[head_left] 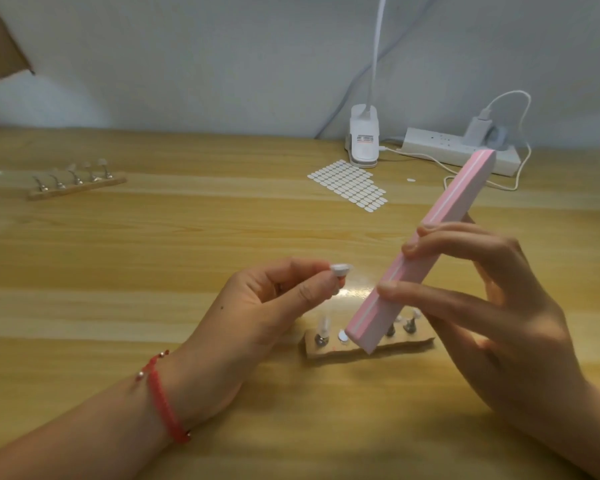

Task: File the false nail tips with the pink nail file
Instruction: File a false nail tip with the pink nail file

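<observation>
Above the near wooden stand (371, 348), my left hand (267, 299) pinches one false nail tip (340, 269), held clear of it so the edge is exposed, while my right hand (482, 289) grips the pink nail file (426, 244) slanted over that stand, not yet touching the tip.

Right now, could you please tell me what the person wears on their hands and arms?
The left hand has a red braided bracelet with small silver beads at its wrist. The right hand shows no ring, glove or band. No sleeves show.
</observation>
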Demonstrator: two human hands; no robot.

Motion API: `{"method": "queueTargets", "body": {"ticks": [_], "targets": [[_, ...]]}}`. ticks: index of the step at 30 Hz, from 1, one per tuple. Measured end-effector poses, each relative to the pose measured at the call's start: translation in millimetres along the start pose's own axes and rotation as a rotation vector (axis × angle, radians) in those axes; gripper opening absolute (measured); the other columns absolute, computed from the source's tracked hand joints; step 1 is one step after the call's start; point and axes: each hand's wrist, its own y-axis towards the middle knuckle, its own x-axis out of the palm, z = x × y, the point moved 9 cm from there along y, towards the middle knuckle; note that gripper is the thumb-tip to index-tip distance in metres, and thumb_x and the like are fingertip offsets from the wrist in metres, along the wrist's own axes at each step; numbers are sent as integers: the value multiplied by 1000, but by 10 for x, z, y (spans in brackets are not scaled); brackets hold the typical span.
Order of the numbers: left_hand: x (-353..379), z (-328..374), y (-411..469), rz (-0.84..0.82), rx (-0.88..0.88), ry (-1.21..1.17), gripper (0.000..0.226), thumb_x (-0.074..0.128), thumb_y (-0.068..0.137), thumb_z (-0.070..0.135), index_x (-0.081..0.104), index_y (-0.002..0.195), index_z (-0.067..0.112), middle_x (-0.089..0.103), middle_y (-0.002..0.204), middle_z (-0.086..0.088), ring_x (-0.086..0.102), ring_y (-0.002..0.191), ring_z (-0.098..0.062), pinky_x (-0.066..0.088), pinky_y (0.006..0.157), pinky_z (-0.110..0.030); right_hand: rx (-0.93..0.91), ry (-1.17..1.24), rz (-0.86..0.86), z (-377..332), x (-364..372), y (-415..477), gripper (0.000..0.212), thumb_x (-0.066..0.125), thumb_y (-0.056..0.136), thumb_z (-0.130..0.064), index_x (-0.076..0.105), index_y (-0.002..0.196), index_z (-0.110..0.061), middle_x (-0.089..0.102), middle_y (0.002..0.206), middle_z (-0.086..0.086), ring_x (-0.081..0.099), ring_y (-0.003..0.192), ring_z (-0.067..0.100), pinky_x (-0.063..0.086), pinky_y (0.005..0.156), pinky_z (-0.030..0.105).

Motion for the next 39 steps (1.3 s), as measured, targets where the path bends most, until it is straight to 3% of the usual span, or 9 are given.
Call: {"method": "queueTargets", "body": {"ticks": [7,12,16,19,24,27,32,35,39], "targets": [[48,7,-8,-37,-21,61,27,83,57,32,78,83,25,72,75,11,62,70,6,44,63,-5,-1,-18,-25,-36,31,5,50,63,77,15,63,114,-19,50,120,5,49,123,24,38,108,54],[122,-18,-26,-122,-3,135,20,70,74,36,76,89,25,68,91,-5,49,84,-28,40,81,-41,-51,29,-28,-214,67,2,36,60,86,4,67,113,-18,52,119,4,51,123,23,35,111,52],[110,103,-36,-94,166,314,14,64,81,36,72,89,27,63,87,-7,50,80,-32,37,76,-38,73,69,-31,-57,57,38,41,58,83,10,65,114,-15,53,116,6,53,120,32,42,101,56],[151,242,-76,-65,325,473,17,57,82,35,71,88,28,62,88,16,53,86,-11,38,79,-25,5,109,-57,-223,130,12,34,55,89,3,71,110,-19,56,116,4,53,121,26,38,106,53],[171,304,-96,-40,395,533,12,55,86,31,67,86,30,62,91,16,55,89,-12,39,80,-16,82,198,-54,-134,119,35,43,59,81,11,67,112,-16,55,117,7,54,119,32,43,101,49],[175,305,-88,-36,394,500,18,55,85,30,69,91,21,64,91,13,57,91,-10,43,82,-24,18,231,-70,-256,186,6,43,70,73,11,73,106,-18,57,114,6,54,121,26,42,102,46],[187,302,-99,-43,413,579,20,51,89,30,68,91,21,63,91,15,55,89,-11,39,81,-20,134,317,-45,-101,169,18,33,63,89,2,69,109,-23,56,117,10,55,119,26,45,100,45],[221,327,-126,-45,473,651,22,48,91,31,69,92,22,66,90,13,58,89,-11,44,80,-35,42,288,-3,-211,171,8,49,70,78,15,71,112,-21,58,114,4,56,119,26,41,103,49],[178,373,-150,18,514,685,19,50,90,38,67,87,29,66,87,14,58,85,-7,44,78,-44,86,270,2,-98,128,15,37,59,89,7,70,112,-20,55,115,5,54,119,30,43,100,49]]}}
